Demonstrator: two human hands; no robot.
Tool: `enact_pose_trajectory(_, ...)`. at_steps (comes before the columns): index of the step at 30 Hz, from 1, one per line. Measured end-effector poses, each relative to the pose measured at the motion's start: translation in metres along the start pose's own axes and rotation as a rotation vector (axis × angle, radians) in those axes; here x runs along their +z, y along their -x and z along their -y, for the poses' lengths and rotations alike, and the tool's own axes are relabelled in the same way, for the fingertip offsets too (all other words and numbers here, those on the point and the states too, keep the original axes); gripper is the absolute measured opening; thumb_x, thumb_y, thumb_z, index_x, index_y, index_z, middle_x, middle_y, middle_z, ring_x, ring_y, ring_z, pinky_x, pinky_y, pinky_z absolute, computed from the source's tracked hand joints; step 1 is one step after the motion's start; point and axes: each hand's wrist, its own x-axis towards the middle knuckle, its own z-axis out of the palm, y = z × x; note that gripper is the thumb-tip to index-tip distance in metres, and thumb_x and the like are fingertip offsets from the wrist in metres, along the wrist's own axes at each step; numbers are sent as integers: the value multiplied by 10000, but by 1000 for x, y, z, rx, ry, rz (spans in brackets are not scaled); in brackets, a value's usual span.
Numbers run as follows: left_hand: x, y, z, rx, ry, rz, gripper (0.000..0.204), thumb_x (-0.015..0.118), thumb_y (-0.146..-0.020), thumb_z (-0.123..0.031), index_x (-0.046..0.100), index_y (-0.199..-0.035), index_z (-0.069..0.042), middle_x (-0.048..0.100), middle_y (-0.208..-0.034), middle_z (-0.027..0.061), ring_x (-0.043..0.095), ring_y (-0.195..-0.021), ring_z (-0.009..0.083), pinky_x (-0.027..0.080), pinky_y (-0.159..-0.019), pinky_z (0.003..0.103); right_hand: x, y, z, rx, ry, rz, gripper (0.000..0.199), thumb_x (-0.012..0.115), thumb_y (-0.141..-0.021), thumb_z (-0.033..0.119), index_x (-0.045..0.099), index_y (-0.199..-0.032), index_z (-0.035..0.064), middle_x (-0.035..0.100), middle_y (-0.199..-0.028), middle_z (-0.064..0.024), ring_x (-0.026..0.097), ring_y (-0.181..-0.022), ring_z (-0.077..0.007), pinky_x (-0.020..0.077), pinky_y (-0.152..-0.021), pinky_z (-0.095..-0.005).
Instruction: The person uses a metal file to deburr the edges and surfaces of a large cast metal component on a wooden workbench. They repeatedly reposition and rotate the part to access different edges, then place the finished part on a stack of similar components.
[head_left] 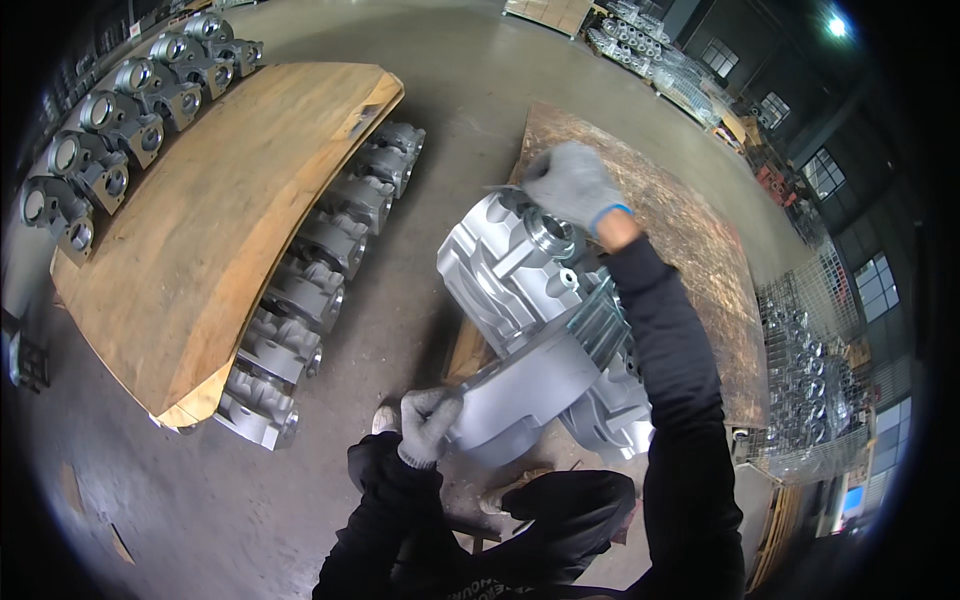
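Observation:
A large silver cast-metal housing (pixel 520 300) rests tilted at the near edge of a brown wooden board (pixel 690 250). My left hand (pixel 428 425), in a grey glove, grips its round lower flange. My right hand (pixel 572 185), also gloved in grey, holds the top far edge of the casting near a round bore. A second similar casting (pixel 610 415) lies beneath and to the right of it, partly hidden by my right forearm.
On the left a plywood sheet (pixel 220 220) covers a layer of grey castings (pixel 330 260), with another row (pixel 120 120) standing on its far edge. Wire-mesh crates of metal parts (pixel 810 390) stand on the right. More crates (pixel 650 50) sit far back on the concrete floor.

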Motion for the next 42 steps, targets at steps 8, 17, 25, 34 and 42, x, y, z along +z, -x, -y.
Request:
enact_pose_trajectory(8, -1, 0, 4, 21, -57, 14, 351, 698, -999, -121, 613, -674, -18, 517, -613, -60, 450, -587, 26, 335, -520, 268, 6, 11, 12, -20, 83, -48, 235, 712, -818, 239, 821, -923, 60, 751, -919, -220, 740, -867, -398, 595, -831, -455)
enact_pose_trajectory(17, -4, 0, 7, 43, -62, 55, 349, 717, -1016, -150, 659, -706, -2, 561, -602, -40, 496, -552, 40, 372, -499, 275, 17, 33, 16, -132, 71, -108, 176, 677, -859, 199, 802, -886, 78, 742, -933, -206, 735, -905, -396, 590, -843, -467)
enact_pose_trajectory(25, -4, 1, 11, 8, -23, 50, 338, 702, -1029, -133, 663, -721, 0, 569, -614, -45, 497, -573, 34, 382, -511, 279, 11, 42, 26, -148, 139, -100, 160, 684, -840, 198, 806, -895, 110, 752, -995, -154, 725, -905, -386, 587, -844, -470)
enact_pose_trajectory(34, -2, 1, 12, 24, -14, 7, 382, 700, -1028, -113, 625, -668, -9, 538, -599, -43, 468, -571, 22, 338, -512, 268, -3, 43, 27, -149, 175, -32, 156, 690, -843, 177, 820, -914, 128, 757, -1003, -128, 744, -902, -363, 594, -852, -477)
enact_pose_trajectory(42, -3, 2, 10, -29, 24, 36, 350, 729, -1012, -165, 692, -708, 4, 604, -595, -30, 537, -538, 46, 388, -492, 276, -12, 28, 31, -229, 215, 30, 159, 683, -808, 171, 818, -886, 139, 756, -1011, -120, 735, -938, -368, 600, -827, -462)
